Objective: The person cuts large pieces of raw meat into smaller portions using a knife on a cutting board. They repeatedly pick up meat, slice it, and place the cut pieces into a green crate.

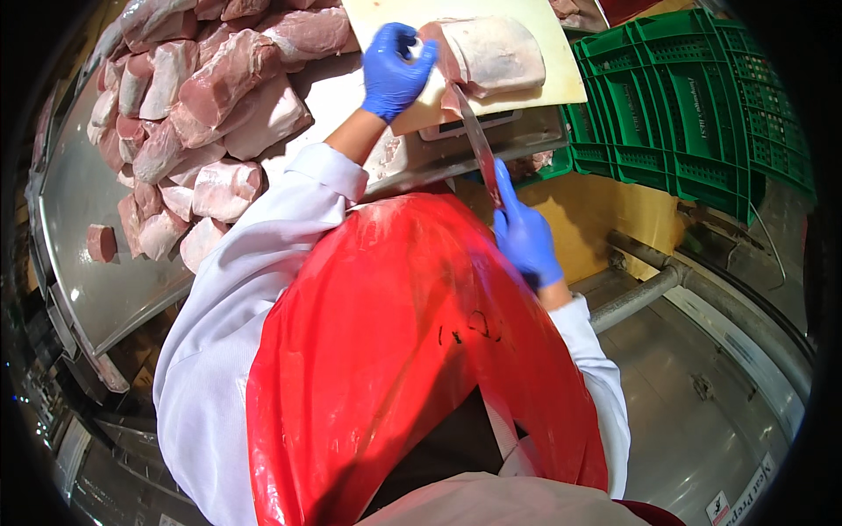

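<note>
A thick piece of pork [495, 57] with a pale fat side lies on a cream cutting board [566, 86]. My left hand [396, 74], in a blue glove, is just left of the meat. Its fingers are curled and the thumb stands apart from them, with a gap between and nothing visible held. My right hand [528, 238], also blue-gloved, grips a long knife [479, 145] near my apron's right side, one finger stretched along the handle. The blade slants up and left, its tip at the meat's near left corner, where a small pink flap [451, 101] hangs over the board.
Many pork pieces [219, 88] are heaped on the steel table [74, 232] at the left, with a small cut chunk [101, 243] lying apart. Green crates [667, 105] stand at the right. A metal pipe rail [645, 294] runs below them. The board rests above a steel stand [517, 136].
</note>
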Motion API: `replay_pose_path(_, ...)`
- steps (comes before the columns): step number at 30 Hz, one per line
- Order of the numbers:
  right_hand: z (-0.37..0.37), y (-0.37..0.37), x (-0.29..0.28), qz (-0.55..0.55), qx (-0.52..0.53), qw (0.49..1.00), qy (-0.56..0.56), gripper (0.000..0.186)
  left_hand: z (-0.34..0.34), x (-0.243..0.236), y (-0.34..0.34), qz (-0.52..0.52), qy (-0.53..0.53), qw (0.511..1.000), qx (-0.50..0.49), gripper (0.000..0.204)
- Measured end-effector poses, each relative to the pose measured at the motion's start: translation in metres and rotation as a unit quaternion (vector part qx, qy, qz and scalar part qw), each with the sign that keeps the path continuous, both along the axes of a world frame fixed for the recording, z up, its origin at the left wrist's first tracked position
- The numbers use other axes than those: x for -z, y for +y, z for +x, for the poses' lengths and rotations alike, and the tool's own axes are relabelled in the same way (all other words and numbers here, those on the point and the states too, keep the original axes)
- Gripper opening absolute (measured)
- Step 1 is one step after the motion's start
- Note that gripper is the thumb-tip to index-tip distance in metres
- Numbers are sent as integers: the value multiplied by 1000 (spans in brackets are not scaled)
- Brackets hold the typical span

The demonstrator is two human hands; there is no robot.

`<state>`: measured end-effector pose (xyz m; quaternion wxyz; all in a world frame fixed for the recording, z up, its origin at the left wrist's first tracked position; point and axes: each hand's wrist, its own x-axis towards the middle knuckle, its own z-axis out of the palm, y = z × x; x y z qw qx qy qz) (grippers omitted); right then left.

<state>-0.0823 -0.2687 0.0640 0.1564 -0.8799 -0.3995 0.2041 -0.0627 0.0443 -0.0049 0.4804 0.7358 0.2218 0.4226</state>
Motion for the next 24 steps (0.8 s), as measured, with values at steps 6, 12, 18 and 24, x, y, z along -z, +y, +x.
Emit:
replay_pose_path(6,14,-48,-22,116,116,986,41,79,12,-20,3,35,213,974,65,39)
replay_pose_path(12,59,86,-38,210,152,966,5,78,6,-14,24,57,-4,992,108,27)
replay_pose_path(18,162,221,-3,109,117,972,-171,76,-7,5,38,172,161,941,244,16)
replay_pose_path(24,183,261,1,-33,191,978,79,76,-42,12,59,28,12,986,164,14)
